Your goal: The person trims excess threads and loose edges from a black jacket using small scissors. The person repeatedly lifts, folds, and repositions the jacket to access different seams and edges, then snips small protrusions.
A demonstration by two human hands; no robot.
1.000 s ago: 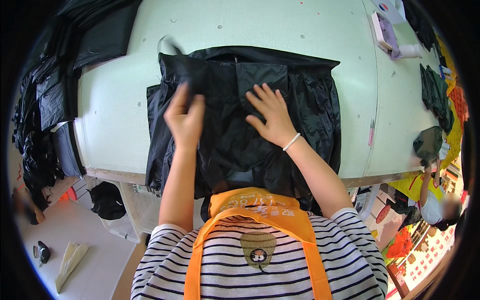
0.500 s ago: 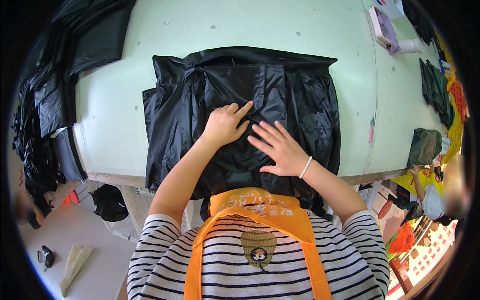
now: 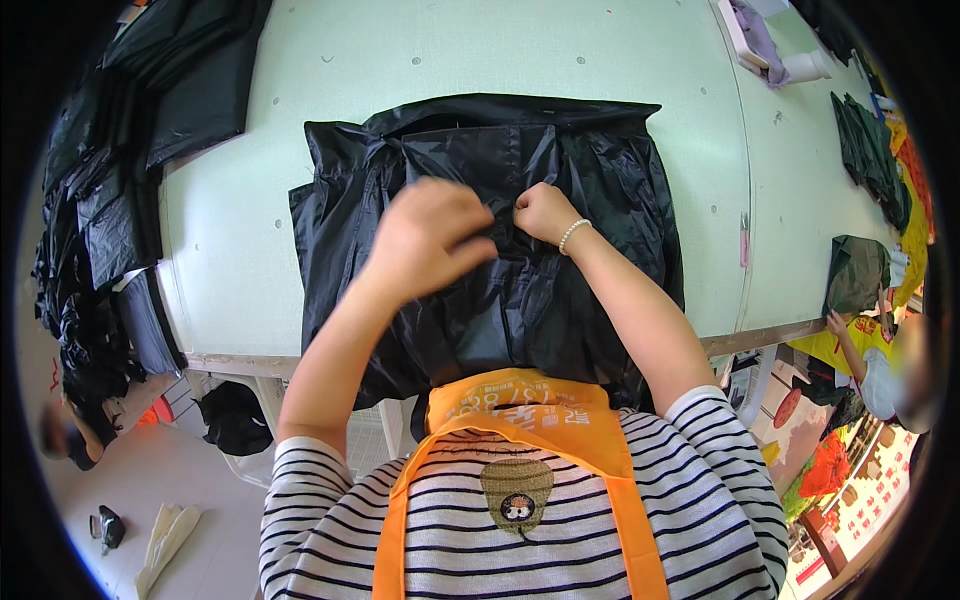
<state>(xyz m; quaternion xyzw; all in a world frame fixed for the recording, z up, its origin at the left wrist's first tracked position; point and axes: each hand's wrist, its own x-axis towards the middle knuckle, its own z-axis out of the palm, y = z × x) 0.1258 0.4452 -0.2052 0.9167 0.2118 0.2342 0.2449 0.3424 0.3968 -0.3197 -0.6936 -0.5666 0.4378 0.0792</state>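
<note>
A black garment (image 3: pixel 480 310) of thin, shiny cloth lies spread on the pale green table in front of me, creased, with a seamed panel in its middle. Over the left part of that panel is my left hand (image 3: pixel 428 235), blurred by motion, thumb and fingers apart and nothing seen between them. Close by on the right, my right hand (image 3: pixel 548 213), with a beaded bracelet at the wrist, is closed in a pinch on the garment's cloth. The fingertips of the right hand are partly hidden.
Stacked black cloth pieces (image 3: pixel 190 80) cover the table's left end. A pink pen-like tool (image 3: pixel 744 240) lies at the right, below a white tray (image 3: pixel 742 38) holding purple cloth. Dark green cloth (image 3: pixel 858 275) sits near the right edge, beside another person's arm (image 3: pixel 846 345).
My right hand has moved up and gone from spread fingers to a pinch on the cloth. The left hand has shifted slightly left and no longer points with its index finger.
</note>
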